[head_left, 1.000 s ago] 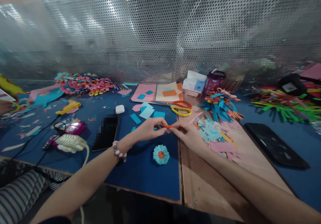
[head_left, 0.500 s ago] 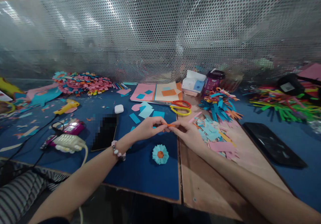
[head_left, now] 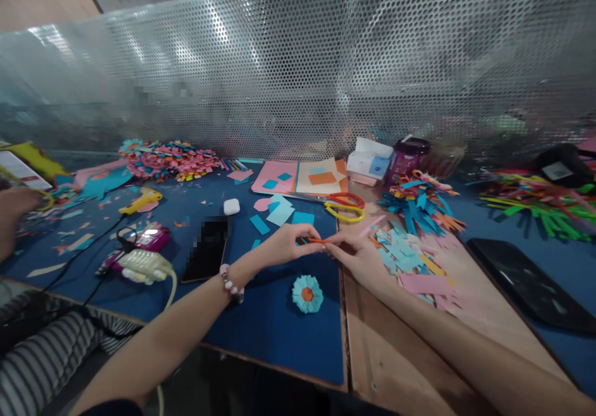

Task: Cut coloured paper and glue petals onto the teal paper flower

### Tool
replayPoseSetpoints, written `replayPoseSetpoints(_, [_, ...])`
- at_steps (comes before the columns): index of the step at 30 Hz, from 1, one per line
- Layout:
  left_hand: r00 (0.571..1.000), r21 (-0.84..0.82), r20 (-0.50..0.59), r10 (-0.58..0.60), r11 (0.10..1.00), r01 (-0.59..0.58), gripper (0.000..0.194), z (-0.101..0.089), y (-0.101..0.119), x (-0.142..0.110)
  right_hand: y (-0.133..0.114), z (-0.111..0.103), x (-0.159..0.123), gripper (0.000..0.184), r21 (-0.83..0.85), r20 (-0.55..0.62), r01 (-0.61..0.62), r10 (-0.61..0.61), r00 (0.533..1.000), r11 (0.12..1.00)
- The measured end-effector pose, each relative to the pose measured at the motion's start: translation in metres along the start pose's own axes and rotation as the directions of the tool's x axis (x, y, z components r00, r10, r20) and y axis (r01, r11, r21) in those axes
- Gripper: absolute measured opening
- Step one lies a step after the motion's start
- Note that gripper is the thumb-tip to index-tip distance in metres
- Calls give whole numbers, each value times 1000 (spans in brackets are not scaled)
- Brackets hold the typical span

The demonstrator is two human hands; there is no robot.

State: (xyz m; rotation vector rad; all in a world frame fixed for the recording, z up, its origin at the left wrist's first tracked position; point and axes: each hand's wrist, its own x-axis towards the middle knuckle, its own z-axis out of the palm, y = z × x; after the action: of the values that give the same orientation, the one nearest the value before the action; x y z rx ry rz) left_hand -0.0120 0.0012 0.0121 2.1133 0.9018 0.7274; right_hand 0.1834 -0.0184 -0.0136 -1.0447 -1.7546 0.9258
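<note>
A thin orange paper strip (head_left: 318,240) is pinched between the fingertips of both my hands. My left hand (head_left: 289,242) holds it from the left, thumb and index finger closed. From the other side my right hand (head_left: 357,256) grips its end, the fingers pressed together. Just below lies a light blue paper flower (head_left: 308,304) with an orange centre. Blue paper pieces (head_left: 280,213) are scattered beyond my left hand. Behind my fingers, scissors (head_left: 345,211) with red and yellow handles rest on the table.
A phone (head_left: 208,251), a white earbud case (head_left: 231,207) and a yellow glue gun (head_left: 141,200) lie leftward. Cut paper scraps (head_left: 400,249) and a black phone-like slab (head_left: 531,284) are rightward. Another person's hand (head_left: 17,211) shows at far left. A perforated metal panel (head_left: 298,74) stands behind.
The view has shifted, so the whole scene sits slightly lower and farther right. Both hands keep their pinch on the orange strip. More of another person's hand shows at far left.
</note>
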Motion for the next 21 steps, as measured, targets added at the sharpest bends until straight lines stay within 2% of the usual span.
replayPoseSetpoints(10, [1000, -94, 18, 6, 996, -4, 22, 0, -3, 0, 7, 0, 1, 22, -20, 19, -24, 24, 1000, 1000])
replayPoseSetpoints(21, [1000, -61, -2, 8, 998, -8, 24, -1, -3, 0, 9, 2, 2, 23, 32, 13, -43, 43, 999, 999])
